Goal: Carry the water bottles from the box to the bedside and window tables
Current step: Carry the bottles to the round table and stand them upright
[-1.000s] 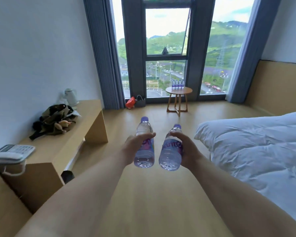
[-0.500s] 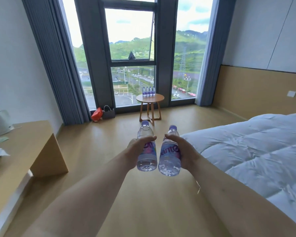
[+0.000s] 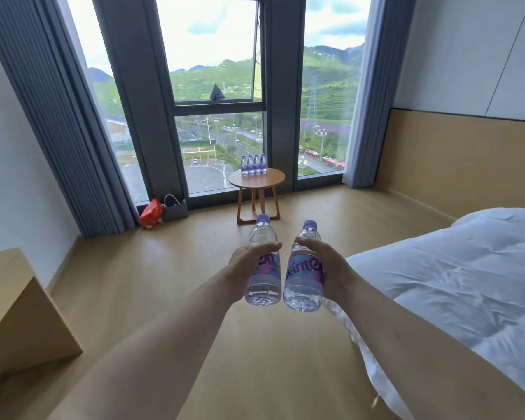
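Observation:
My left hand (image 3: 245,262) grips a clear water bottle (image 3: 263,280) with a purple cap and label, held out in front of me. Beside it my right hand (image 3: 328,265) grips a second, matching water bottle (image 3: 303,283). Both bottles are roughly upright and nearly touch. Ahead, by the window, stands a small round wooden table (image 3: 264,180) with several of the same bottles (image 3: 254,165) in a row at its back edge. The box is out of view.
A bed with a white duvet (image 3: 455,283) fills the right side. A wooden desk end (image 3: 19,313) juts in at the left. A red bag (image 3: 150,212) and a grey bag (image 3: 175,209) sit on the floor by the curtain. Wood floor runs between bed and desk.
The view has moved forward and swung right: the desk slid off to the left and the round table looks nearer. Both hands keep the same grip on their bottles.

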Action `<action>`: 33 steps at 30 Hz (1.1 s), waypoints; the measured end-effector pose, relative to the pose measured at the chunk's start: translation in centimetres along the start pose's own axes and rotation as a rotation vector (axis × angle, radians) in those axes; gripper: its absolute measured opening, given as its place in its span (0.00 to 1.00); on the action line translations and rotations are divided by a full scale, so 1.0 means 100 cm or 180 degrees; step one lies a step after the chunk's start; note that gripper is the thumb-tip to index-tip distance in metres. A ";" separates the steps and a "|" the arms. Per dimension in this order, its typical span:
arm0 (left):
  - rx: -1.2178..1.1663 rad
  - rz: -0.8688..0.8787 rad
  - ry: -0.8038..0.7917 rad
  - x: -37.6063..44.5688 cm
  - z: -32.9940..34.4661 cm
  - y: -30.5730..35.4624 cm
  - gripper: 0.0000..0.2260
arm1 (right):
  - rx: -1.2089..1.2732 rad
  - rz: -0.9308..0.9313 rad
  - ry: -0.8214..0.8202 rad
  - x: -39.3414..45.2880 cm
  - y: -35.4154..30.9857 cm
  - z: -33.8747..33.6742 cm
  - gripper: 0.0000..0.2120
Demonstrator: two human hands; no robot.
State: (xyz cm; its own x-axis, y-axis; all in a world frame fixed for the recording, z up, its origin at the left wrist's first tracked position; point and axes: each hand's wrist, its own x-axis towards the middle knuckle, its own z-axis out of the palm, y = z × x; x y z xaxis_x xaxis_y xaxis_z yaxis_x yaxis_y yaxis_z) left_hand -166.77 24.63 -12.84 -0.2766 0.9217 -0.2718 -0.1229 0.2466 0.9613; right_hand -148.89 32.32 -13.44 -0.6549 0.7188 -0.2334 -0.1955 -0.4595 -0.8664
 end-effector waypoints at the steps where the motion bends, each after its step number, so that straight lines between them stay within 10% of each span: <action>1: -0.0023 0.0005 0.0026 0.026 -0.002 0.004 0.29 | -0.0007 -0.0014 -0.0040 0.025 -0.008 -0.007 0.15; 33: -0.0253 -0.0586 -0.0147 0.817 -0.164 0.194 0.33 | -0.0100 0.0376 0.0068 0.790 -0.235 -0.114 0.11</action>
State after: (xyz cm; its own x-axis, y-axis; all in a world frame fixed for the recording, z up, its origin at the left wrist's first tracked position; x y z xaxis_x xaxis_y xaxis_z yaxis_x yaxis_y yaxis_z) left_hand -207.41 99.86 -17.11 -0.1988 0.8764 -0.4386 -0.2429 0.3895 0.8884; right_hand -187.73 105.81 -16.58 -0.6562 0.6717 -0.3438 -0.0947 -0.5254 -0.8456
